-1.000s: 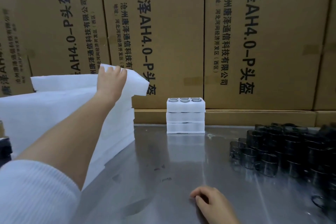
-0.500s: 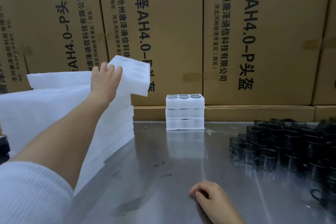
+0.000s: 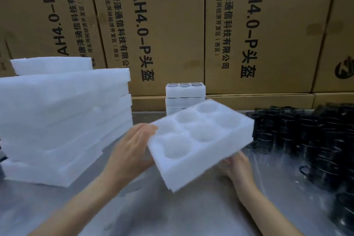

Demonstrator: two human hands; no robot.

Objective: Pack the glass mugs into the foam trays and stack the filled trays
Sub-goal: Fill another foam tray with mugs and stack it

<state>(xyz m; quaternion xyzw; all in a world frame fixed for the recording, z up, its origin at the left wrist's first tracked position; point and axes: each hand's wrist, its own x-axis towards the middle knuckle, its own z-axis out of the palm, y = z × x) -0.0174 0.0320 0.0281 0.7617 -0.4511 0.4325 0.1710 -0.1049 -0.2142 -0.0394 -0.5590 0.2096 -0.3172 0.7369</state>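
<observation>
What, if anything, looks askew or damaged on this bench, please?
Nothing looks damaged. The empty foam tray is tilted only because both hands hold it above the steel table. The pile of spare foam trays sits slightly uneven.

Empty foam tray (image 3: 199,143) tilted above the tabletop (image 3: 191,214), left hand (image 3: 132,151) gripping one edge, right hand (image 3: 237,166) beneath.

I see a steel table (image 3: 191,214), shiny and reflective. Behind its far edge, brown cardboard cartons (image 3: 164,30) stand in a row, black Chinese print and "AH4.0-P" running sideways.
</observation>
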